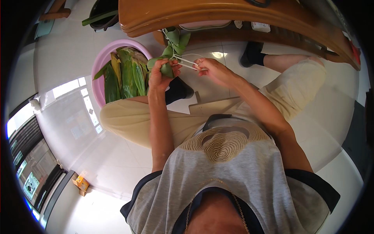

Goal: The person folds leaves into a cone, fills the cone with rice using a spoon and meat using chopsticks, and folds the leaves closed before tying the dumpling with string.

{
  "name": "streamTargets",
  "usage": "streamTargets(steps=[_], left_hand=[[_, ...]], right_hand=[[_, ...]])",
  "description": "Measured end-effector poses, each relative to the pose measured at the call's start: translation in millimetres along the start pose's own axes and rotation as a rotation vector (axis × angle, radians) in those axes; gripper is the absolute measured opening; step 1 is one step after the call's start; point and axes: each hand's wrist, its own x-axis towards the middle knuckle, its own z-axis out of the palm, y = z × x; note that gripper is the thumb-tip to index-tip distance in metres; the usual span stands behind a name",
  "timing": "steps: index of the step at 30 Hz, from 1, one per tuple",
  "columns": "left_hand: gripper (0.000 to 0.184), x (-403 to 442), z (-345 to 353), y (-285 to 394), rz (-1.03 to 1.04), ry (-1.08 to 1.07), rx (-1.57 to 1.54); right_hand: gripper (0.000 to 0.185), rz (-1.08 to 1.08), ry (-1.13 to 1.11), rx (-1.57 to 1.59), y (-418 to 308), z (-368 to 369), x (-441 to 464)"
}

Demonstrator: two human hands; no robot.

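My left hand (160, 75) is closed around a green leaf-wrapped dumpling (166, 70), a zongzi by its look. To its right, the fingers of my right hand (212, 71) pinch white string (189, 64), which runs taut back to the dumpling. Several more leaf-wrapped dumplings (177, 40) hang in a cluster just above my left hand, below the table edge. Left of that hand, a pink basin (98, 74) on the floor holds long green and yellowish leaves (126, 74).
A curved wooden table (194, 15) spans the top of the view. Beside it stands a black bucket (104, 17) with a leaf across its rim. A pink-rimmed container (206, 25) sits partly hidden beneath the table. A yellow box (81, 183) lies at lower left.
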Motion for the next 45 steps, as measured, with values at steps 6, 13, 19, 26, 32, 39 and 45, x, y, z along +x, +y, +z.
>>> streamTargets(steps=[6,13,19,26,32,39,45], left_hand=[[0.015,5,4,-1,0.067,0.073,0.045],[0.015,16,-3,0,0.090,0.139,0.018],[0.016,22,18,-13,0.065,0.077,0.057],[0.017,26,27,-13,0.049,0.079,0.055],[0.017,38,22,-17,0.029,0.097,0.078],[0.019,50,-9,-7,0.018,0.149,0.003],[0.021,40,9,-10,0.025,0.164,-0.028]], right_hand=[[0.019,-0.090,-0.085,0.128,-28,-9,-51],[0.016,0.030,0.222,-1.023,-95,-55,-185],[0.006,-0.446,1.054,-1.966,-105,-53,-251],[0.034,-0.886,1.122,-1.767,-118,-87,-236],[0.049,-0.868,1.168,-1.448,-140,-89,-248],[0.041,-0.957,1.197,-1.126,-151,-128,-316],[0.043,-0.777,1.431,-0.132,-102,-299,-475]])
